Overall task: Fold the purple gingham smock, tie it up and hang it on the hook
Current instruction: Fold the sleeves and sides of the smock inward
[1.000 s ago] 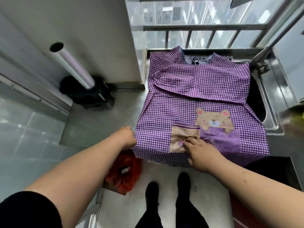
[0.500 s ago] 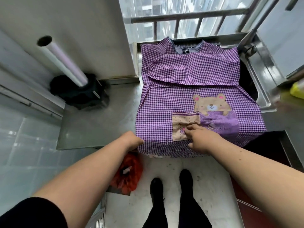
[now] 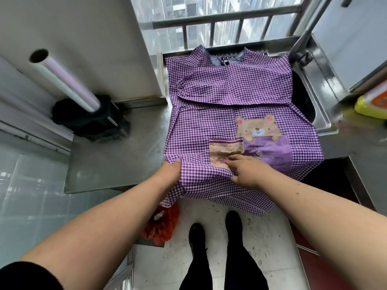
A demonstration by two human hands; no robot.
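The purple gingham smock lies spread front-up on the steel counter, with its sleeves folded across the chest and a bear patch above two pockets. Its hem hangs over the counter's near edge. My left hand pinches the lower left corner of the smock and bunches the cloth inward. My right hand lies fingers-down on the beige pocket near the hem, with a fold of cloth under the palm. No hook is in view.
A roll of clear film stands in a black holder at the left. A sink lies partly under the smock's right side. A yellow packet sits at far right. A red bag and my shoes are on the floor below.
My left hand has closed on the smock's lower left corner and pulled it inward and up off the edge. My right hand stays pressed on the pocket. The view has tilted slightly.
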